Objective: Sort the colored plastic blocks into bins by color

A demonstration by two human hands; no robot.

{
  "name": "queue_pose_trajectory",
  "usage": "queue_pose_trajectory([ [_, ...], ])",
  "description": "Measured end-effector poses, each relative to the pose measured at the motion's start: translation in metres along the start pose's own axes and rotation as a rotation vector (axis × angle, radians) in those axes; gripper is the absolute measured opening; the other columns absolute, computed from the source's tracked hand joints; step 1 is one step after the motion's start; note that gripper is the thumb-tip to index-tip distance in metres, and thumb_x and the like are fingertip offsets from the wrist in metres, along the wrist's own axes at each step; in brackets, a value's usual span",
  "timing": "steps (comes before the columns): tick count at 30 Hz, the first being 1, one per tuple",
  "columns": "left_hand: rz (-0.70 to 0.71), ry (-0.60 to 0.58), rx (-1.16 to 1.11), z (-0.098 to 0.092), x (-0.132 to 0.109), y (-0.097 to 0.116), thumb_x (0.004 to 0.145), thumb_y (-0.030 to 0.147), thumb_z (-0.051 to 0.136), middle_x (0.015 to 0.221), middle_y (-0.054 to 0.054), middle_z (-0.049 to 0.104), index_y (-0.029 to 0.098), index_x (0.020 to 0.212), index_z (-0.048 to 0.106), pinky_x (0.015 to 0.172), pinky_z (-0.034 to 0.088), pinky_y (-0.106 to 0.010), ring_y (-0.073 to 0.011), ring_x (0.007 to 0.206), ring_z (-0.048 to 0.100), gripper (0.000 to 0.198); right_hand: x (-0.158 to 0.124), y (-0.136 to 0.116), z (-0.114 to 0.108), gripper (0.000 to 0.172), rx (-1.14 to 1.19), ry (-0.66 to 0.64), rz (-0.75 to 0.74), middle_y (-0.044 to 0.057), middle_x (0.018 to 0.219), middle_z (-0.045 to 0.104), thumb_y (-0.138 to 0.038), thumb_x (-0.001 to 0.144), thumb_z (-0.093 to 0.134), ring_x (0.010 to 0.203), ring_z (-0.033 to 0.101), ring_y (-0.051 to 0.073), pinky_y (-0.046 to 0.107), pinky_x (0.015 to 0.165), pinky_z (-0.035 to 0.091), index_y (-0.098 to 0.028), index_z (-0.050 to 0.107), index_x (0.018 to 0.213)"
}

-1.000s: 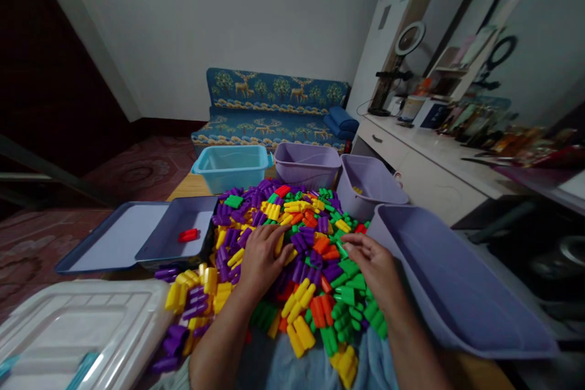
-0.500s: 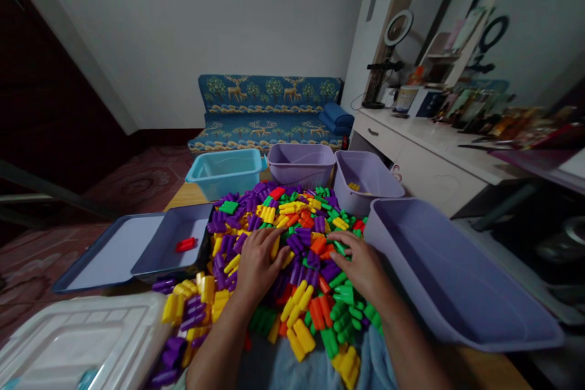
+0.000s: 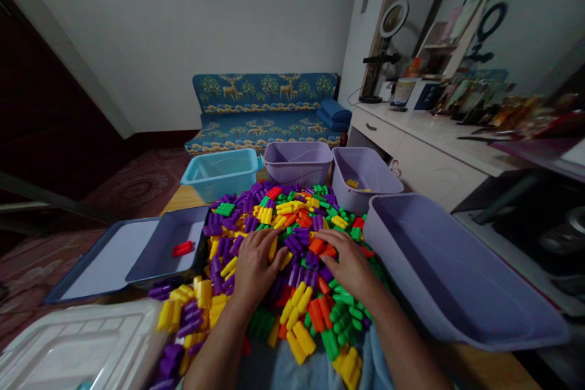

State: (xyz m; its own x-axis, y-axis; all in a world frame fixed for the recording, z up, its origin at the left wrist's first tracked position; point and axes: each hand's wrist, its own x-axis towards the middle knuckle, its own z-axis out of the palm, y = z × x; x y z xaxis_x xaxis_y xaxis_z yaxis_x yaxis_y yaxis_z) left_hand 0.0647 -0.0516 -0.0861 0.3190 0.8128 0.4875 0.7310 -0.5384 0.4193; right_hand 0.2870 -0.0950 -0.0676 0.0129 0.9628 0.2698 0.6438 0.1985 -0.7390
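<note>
The left hand (image 3: 256,262) and right hand (image 3: 350,259) are partly open at the pile of plastic blocks (image 3: 299,303) on the bench (image 3: 185,197), thumbs apart from curved fingers, beside a yellow block (image 3: 273,250) and an orange block (image 3: 316,246) respectively; whether either is gripped cannot be told. The white lid (image 3: 77,347) is cut off lower left; markings on the dresser (image 3: 439,161) box (image 3: 424,96) are too small to read.
</note>
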Motion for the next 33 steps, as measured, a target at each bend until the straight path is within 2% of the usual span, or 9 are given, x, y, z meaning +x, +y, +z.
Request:
queue_pose_trajectory([
  [8, -0.029, 0.039, -0.047, 0.005, -0.003, -0.002, 0.090, 0.037, 0.054, 0.114, -0.010, 0.065, 0.021, 0.127, 0.055, 0.095, 0.044, -0.046, -0.0279, 0.108, 0.058, 0.040, 0.026, -0.024, 0.004, 0.038, -0.059, -0.057, -0.088, 0.010, 0.119, 0.066, -0.006, 0.075, 0.060, 0.114, 0.059, 0.022, 0.039, 0.105, 0.042, -0.017, 0.067, 0.112],
  [13, -0.077, 0.143, -0.149, 0.011, -0.006, -0.007, 0.092, 0.029, 0.049, 0.119, -0.013, 0.064, 0.018, 0.132, 0.050, 0.093, 0.047, -0.043, -0.0268, 0.110, 0.059, 0.041, 0.033, -0.039, 0.025, 0.047, -0.040, -0.121, -0.072, 0.009, 0.120, 0.064, -0.006, 0.075, 0.060, 0.098, 0.065, 0.020, 0.037, 0.093, 0.050, -0.017, 0.061, 0.120],
  [16, -0.086, 0.198, -0.204, 0.012, -0.006, -0.008, 0.092, 0.024, 0.049, 0.116, -0.013, 0.066, 0.018, 0.129, 0.053, 0.091, 0.049, -0.041, -0.0259, 0.108, 0.062, 0.038, 0.040, -0.045, 0.037, 0.048, -0.081, -0.118, -0.128, 0.010, 0.125, 0.061, -0.007, 0.075, 0.061, 0.111, 0.059, 0.021, 0.036, 0.101, 0.045, -0.015, 0.059, 0.123],
  [20, -0.089, 0.235, -0.257, 0.011, -0.006, -0.006, 0.089, 0.023, 0.054, 0.116, -0.012, 0.067, 0.019, 0.126, 0.056, 0.090, 0.050, -0.040, -0.0258, 0.107, 0.063, 0.038, 0.064, -0.053, 0.045, 0.050, -0.288, -0.038, -0.211, 0.011, 0.133, 0.055, -0.006, 0.077, 0.058, 0.125, 0.045, 0.024, 0.037, 0.110, 0.034, -0.012, 0.057, 0.126],
  [23, -0.113, 0.262, -0.271, 0.010, -0.006, -0.006, 0.087, 0.026, 0.059, 0.111, -0.011, 0.070, 0.020, 0.124, 0.058, 0.086, 0.052, -0.039, -0.0250, 0.102, 0.066, 0.038, 0.084, -0.054, 0.049, 0.052, -0.443, -0.009, -0.205, 0.013, 0.127, 0.058, -0.008, 0.078, 0.058, 0.122, 0.045, 0.027, 0.040, 0.108, 0.035, -0.012, 0.054, 0.130],
  [25, -0.104, 0.290, -0.265, 0.009, -0.007, -0.006, 0.085, 0.026, 0.062, 0.104, -0.009, 0.072, 0.020, 0.119, 0.061, 0.088, 0.052, -0.040, -0.0236, 0.095, 0.068, 0.035, 0.092, -0.052, 0.051, 0.046, -0.481, -0.013, -0.187, 0.015, 0.115, 0.063, -0.010, 0.077, 0.061, 0.115, 0.048, 0.029, 0.042, 0.102, 0.039, -0.013, 0.059, 0.123],
  [28, -0.043, 0.326, -0.281, 0.006, -0.008, -0.006, 0.082, 0.024, 0.066, 0.098, -0.006, 0.072, 0.023, 0.110, 0.067, 0.093, 0.049, -0.041, -0.0218, 0.090, 0.067, 0.028, 0.095, -0.049, 0.051, 0.028, -0.490, -0.016, -0.178, 0.014, 0.101, 0.064, -0.013, 0.076, 0.066, 0.108, 0.051, 0.030, 0.043, 0.095, 0.043, -0.015, 0.068, 0.103],
  [30, -0.054, 0.353, -0.335, 0.002, -0.008, -0.003, 0.081, 0.024, 0.067, 0.095, -0.006, 0.070, 0.024, 0.107, 0.069, 0.086, 0.051, -0.037, -0.0212, 0.090, 0.066, 0.027, 0.090, -0.049, 0.048, 0.023, -0.459, 0.016, -0.173, 0.012, 0.102, 0.064, -0.015, 0.076, 0.066, 0.108, 0.052, 0.029, 0.043, 0.095, 0.042, -0.018, 0.068, 0.098],
  [33, -0.185, 0.397, -0.506, -0.006, -0.004, 0.002, 0.080, 0.024, 0.068, 0.094, -0.005, 0.069, 0.023, 0.102, 0.069, 0.081, 0.051, -0.031, -0.0197, 0.090, 0.065, 0.022, 0.074, -0.055, 0.043, 0.022, -0.142, 0.092, -0.106, 0.006, 0.098, 0.064, -0.016, 0.075, 0.066, 0.100, 0.056, 0.023, 0.038, 0.090, 0.045, -0.020, 0.063, 0.097],
])
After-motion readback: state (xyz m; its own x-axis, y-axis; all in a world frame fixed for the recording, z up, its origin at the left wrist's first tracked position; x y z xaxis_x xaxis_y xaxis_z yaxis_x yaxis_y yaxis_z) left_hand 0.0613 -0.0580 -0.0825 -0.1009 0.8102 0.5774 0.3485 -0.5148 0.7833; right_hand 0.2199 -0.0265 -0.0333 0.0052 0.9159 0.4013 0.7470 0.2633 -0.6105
